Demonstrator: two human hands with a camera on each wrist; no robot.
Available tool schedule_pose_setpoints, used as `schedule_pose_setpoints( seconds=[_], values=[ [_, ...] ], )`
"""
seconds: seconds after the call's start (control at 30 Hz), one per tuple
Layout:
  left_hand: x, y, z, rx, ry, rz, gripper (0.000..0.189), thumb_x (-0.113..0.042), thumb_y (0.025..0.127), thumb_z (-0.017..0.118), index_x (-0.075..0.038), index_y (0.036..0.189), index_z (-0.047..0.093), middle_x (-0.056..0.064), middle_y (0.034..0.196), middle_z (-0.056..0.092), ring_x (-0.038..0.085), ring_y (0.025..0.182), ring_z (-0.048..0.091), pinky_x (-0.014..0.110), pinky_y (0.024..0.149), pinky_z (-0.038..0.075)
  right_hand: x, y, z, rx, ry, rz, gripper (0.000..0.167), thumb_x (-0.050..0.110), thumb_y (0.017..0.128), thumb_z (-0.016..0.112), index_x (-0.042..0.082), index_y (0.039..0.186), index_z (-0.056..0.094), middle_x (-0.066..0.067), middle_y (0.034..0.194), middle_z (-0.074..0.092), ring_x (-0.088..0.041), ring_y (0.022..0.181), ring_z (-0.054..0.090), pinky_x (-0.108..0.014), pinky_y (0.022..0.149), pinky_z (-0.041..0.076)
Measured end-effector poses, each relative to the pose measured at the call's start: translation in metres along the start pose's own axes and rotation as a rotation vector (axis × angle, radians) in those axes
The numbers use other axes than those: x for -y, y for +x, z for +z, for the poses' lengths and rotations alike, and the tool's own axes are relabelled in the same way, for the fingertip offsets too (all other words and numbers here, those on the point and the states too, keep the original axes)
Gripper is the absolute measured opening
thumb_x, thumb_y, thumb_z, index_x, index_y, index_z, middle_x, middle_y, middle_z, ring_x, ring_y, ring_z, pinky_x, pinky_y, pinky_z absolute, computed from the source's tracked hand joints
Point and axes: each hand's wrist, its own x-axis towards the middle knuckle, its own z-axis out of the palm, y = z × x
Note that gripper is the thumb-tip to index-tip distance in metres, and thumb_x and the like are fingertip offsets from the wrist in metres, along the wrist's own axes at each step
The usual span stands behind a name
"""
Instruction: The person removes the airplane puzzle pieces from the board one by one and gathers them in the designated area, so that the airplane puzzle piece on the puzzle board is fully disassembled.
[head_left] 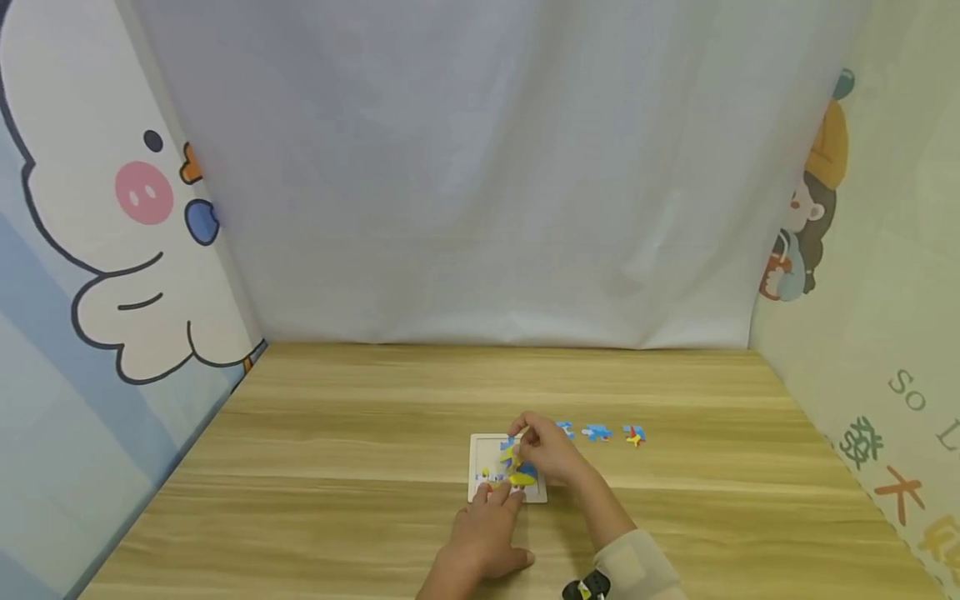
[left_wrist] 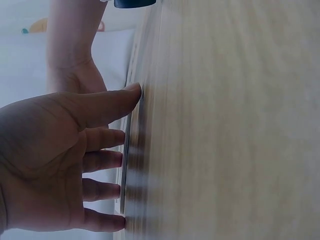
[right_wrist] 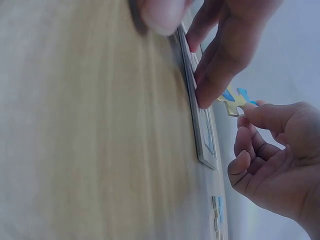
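A light wooden puzzle tray (head_left: 472,454) lies on the table with some colourful pieces in it. My right hand (head_left: 550,450) pinches a yellow-and-blue jigsaw piece (right_wrist: 231,102) between thumb and forefinger, held over the tray. In the right wrist view the piece is tilted and raised above the tray's (right_wrist: 206,159) surface. My left hand (head_left: 486,533) rests at the tray's near edge, fingertips on it and thumb out to the side. The left wrist view shows these fingers (left_wrist: 102,161) fairly straight, with nothing gripped.
Three loose jigsaw pieces lie in a row right of the tray, among them a blue one (head_left: 597,432) and a red, blue and yellow one (head_left: 634,435). A black device (head_left: 587,586) sits by the right sleeve (head_left: 637,567). A pale curtain (head_left: 480,208) hangs behind the wooden table (head_left: 337,433).
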Motion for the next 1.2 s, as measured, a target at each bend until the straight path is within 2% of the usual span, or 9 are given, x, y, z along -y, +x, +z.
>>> schedule_pose_setpoints(
  seconds=[0.2,0.4,0.5,0.57,0.63,0.73,0.93,1.2],
  values=[
    [-0.001,0.001,0.003,-0.007,0.006,-0.001,0.075,-0.044,0.072,0.076,-0.008,0.133,0.05,0.013,0.141,0.04,0.041,0.128,0.032,0.059,0.088,0.04,-0.001,-0.004,-0.003,-0.011,0.008,0.018,0.015,-0.005,0.086,0.057,0.001,0.1,0.057,-0.004,0.073,0.054,-0.018,0.066,0.052,-0.027,0.06,0.044],
    [-0.002,0.0,0.003,-0.014,-0.012,-0.007,0.076,-0.044,0.073,0.075,-0.007,0.133,0.049,0.013,0.141,0.04,0.04,0.129,0.031,0.059,0.091,0.038,0.004,-0.015,-0.008,-0.062,0.03,0.035,0.015,-0.004,0.086,0.059,0.002,0.1,0.057,-0.005,0.077,0.052,-0.016,0.067,0.048,-0.026,0.059,0.042],
    [-0.003,0.0,0.005,-0.017,-0.017,-0.011,0.075,-0.044,0.073,0.075,-0.006,0.133,0.05,0.014,0.14,0.041,0.04,0.128,0.032,0.058,0.091,0.038,0.02,-0.024,-0.013,-0.085,0.039,0.047,0.015,-0.006,0.085,0.058,-0.002,0.1,0.057,-0.008,0.076,0.053,-0.016,0.067,0.049,-0.026,0.058,0.042],
    [-0.002,-0.001,0.006,-0.024,-0.018,-0.015,0.075,-0.043,0.072,0.075,-0.005,0.132,0.05,0.015,0.14,0.041,0.04,0.128,0.033,0.059,0.091,0.038,0.02,-0.026,-0.015,-0.095,0.046,0.061,0.015,-0.006,0.086,0.058,-0.002,0.1,0.057,-0.008,0.076,0.054,-0.017,0.067,0.05,-0.026,0.058,0.042],
    [-0.002,-0.001,0.006,-0.035,-0.012,-0.011,0.074,-0.043,0.072,0.075,-0.005,0.131,0.051,0.016,0.139,0.041,0.04,0.127,0.033,0.059,0.091,0.038,0.019,-0.028,-0.018,-0.103,0.06,0.077,0.015,-0.006,0.086,0.057,-0.002,0.1,0.057,-0.01,0.077,0.055,-0.02,0.069,0.052,-0.028,0.059,0.043],
    [-0.002,-0.001,0.004,-0.045,-0.013,-0.002,0.072,-0.044,0.073,0.074,-0.006,0.13,0.052,0.017,0.14,0.04,0.041,0.127,0.033,0.059,0.092,0.036,0.005,-0.027,-0.023,-0.123,0.08,0.095,0.015,-0.004,0.086,0.058,0.001,0.101,0.057,-0.008,0.078,0.056,-0.021,0.07,0.053,-0.03,0.061,0.043],
    [-0.006,-0.002,-0.003,-0.064,-0.042,0.004,0.069,-0.042,0.074,0.074,-0.007,0.13,0.052,0.017,0.14,0.04,0.042,0.128,0.032,0.061,0.094,0.033,0.001,-0.036,-0.035,-0.155,0.128,0.134,0.016,-0.001,0.087,0.058,0.0,0.103,0.056,-0.009,0.079,0.056,-0.025,0.074,0.054,-0.033,0.063,0.046],
    [-0.016,-0.002,-0.001,-0.059,-0.026,0.03,0.073,-0.041,0.073,0.075,-0.009,0.133,0.049,0.012,0.14,0.042,0.04,0.127,0.034,0.061,0.093,0.034,-0.011,-0.046,-0.047,-0.196,0.166,0.204,0.02,-0.002,0.086,0.059,-0.002,0.106,0.056,-0.01,0.079,0.056,-0.023,0.073,0.052,-0.028,0.062,0.044]
  ],
)
